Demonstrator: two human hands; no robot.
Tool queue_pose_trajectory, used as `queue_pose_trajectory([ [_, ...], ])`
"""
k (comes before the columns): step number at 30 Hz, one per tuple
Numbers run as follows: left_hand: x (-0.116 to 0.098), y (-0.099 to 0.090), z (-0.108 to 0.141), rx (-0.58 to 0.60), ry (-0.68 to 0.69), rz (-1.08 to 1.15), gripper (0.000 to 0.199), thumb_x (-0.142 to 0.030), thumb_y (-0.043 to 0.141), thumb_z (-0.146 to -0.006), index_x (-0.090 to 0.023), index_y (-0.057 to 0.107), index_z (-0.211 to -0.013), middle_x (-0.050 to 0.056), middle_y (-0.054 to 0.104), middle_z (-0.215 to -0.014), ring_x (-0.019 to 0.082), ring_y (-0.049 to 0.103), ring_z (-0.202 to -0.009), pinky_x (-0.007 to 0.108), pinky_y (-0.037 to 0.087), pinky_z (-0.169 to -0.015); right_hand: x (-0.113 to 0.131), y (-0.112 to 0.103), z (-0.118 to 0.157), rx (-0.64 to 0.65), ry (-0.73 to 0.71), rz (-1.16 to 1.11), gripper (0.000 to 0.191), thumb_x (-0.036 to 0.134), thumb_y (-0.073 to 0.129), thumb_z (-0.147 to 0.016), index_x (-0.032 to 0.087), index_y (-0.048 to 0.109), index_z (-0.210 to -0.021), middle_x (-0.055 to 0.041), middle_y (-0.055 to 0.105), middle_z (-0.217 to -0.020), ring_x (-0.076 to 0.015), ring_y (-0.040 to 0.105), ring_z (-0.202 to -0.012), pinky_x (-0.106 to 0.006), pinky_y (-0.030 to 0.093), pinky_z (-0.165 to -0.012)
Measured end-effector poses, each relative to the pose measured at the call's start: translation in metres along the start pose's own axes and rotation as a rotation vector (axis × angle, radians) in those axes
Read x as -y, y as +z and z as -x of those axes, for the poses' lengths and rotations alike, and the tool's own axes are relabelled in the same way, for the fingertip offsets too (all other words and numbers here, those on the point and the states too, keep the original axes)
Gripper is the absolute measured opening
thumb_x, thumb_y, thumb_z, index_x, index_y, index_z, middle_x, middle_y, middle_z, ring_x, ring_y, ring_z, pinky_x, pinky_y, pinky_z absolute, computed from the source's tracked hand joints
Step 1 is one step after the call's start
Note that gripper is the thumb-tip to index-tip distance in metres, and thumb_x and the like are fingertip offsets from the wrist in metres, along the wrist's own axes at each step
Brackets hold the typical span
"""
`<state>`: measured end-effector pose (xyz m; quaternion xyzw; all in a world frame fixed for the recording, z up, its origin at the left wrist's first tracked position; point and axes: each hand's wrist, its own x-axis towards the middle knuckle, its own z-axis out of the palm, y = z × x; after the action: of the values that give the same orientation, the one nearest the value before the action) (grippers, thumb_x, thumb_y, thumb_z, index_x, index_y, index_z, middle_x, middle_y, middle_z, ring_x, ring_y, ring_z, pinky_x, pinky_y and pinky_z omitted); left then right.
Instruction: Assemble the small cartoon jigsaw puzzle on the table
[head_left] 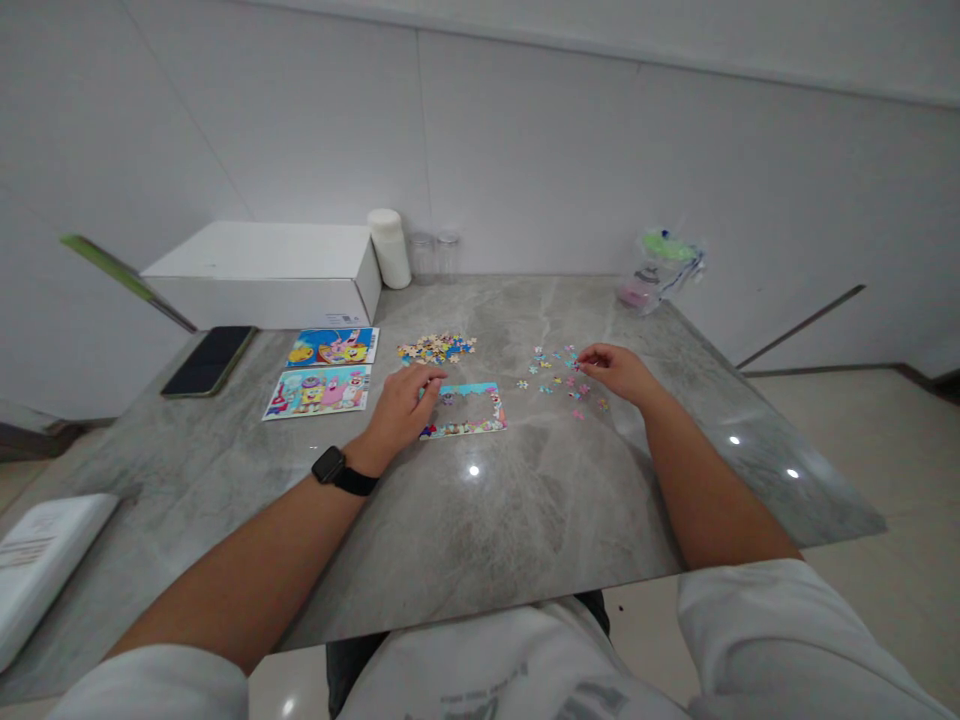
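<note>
A partly joined jigsaw puzzle lies flat on the table, its colourful border joined around a mostly bare middle. My left hand rests over its left side, fingers slightly bent and thumb apart from the index finger; nothing shows in it. Loose puzzle pieces are scattered to the right of the puzzle. Among their right-hand ones, my right hand has its fingertips pinched at a small puzzle piece. Behind the puzzle sits a heap of mixed pieces.
Two cartoon picture cards lie left of my left hand, beside a phone. At the back stand a white box, a white bottle and two clear glasses. A plastic bag sits at the back right.
</note>
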<state>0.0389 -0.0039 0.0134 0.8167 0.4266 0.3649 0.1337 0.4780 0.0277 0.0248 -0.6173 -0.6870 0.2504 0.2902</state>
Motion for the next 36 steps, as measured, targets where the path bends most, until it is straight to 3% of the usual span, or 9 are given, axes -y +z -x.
queue_pose_trajectory([
  [7, 0.005, 0.002, -0.001, 0.012, 0.002, 0.009, 0.031, -0.037, 0.043, -0.108, -0.021, 0.070, -0.112, 0.007, 0.074, -0.108, 0.024, 0.068, -0.102, 0.040, 0.051, -0.096, 0.017, 0.011, 0.008, 0.300, -0.010, -0.085, 0.028, 0.046, 0.075, -0.076, 0.022, 0.076, -0.089, -0.0016, 0.073, -0.077, -0.0166, 0.065, -0.070, -0.028, 0.051, -0.067],
  [12, 0.007, 0.004, -0.001, 0.019, 0.003, 0.007, 0.031, -0.037, 0.044, -0.108, -0.021, 0.070, -0.112, 0.008, 0.074, -0.109, 0.024, 0.068, -0.102, 0.040, 0.051, -0.095, 0.027, 0.020, 0.011, 0.315, -0.012, -0.164, 0.027, 0.045, 0.078, -0.074, 0.021, 0.077, -0.088, -0.0016, 0.074, -0.080, -0.0164, 0.064, -0.072, -0.028, 0.050, -0.067],
  [17, 0.006, 0.004, -0.001, 0.014, 0.001, 0.005, 0.028, -0.035, 0.046, -0.107, -0.021, 0.070, -0.112, 0.007, 0.074, -0.108, 0.024, 0.068, -0.101, 0.040, 0.051, -0.095, 0.061, 0.039, 0.016, 0.335, -0.030, -0.340, 0.028, 0.044, 0.079, -0.076, 0.019, 0.077, -0.088, -0.0019, 0.074, -0.081, -0.0158, 0.065, -0.075, -0.029, 0.049, -0.072],
  [23, 0.002, 0.001, -0.003, 0.008, -0.013, 0.027, 0.019, -0.028, 0.053, -0.100, -0.021, 0.070, -0.098, 0.006, 0.070, -0.097, 0.023, 0.066, -0.093, 0.038, 0.052, -0.089, 0.114, 0.091, 0.005, 0.399, -0.107, -0.424, 0.025, 0.041, 0.078, -0.077, 0.018, 0.076, -0.086, -0.0002, 0.072, -0.076, -0.0142, 0.062, -0.071, -0.027, 0.046, -0.069],
  [28, -0.001, -0.005, -0.003, -0.039, -0.011, 0.144, 0.017, -0.032, 0.059, -0.098, -0.021, 0.069, -0.089, 0.006, 0.070, -0.096, 0.022, 0.066, -0.096, 0.037, 0.053, -0.091, 0.150, 0.133, -0.016, 0.390, -0.264, -0.336, 0.018, 0.034, 0.073, -0.082, 0.019, 0.077, -0.088, 0.0003, 0.070, -0.075, -0.0133, 0.059, -0.069, -0.026, 0.044, -0.067],
  [31, 0.003, -0.006, -0.002, -0.060, -0.001, 0.143, 0.016, -0.032, 0.062, -0.098, -0.021, 0.069, -0.088, 0.005, 0.069, -0.097, 0.021, 0.066, -0.096, 0.037, 0.053, -0.093, 0.159, 0.150, -0.022, 0.317, -0.339, -0.280, 0.013, 0.029, 0.070, -0.084, 0.019, 0.077, -0.088, 0.0006, 0.070, -0.076, -0.0125, 0.057, -0.068, -0.025, 0.042, -0.065],
  [36, 0.010, -0.001, -0.001, -0.026, 0.002, 0.108, 0.013, -0.029, 0.066, -0.095, -0.021, 0.069, -0.085, 0.005, 0.069, -0.097, 0.021, 0.066, -0.096, 0.038, 0.053, -0.093, 0.152, 0.164, -0.019, 0.269, -0.348, -0.268, 0.014, 0.027, 0.067, -0.085, 0.019, 0.078, -0.090, 0.0012, 0.070, -0.076, -0.0122, 0.054, -0.065, -0.026, 0.040, -0.065],
])
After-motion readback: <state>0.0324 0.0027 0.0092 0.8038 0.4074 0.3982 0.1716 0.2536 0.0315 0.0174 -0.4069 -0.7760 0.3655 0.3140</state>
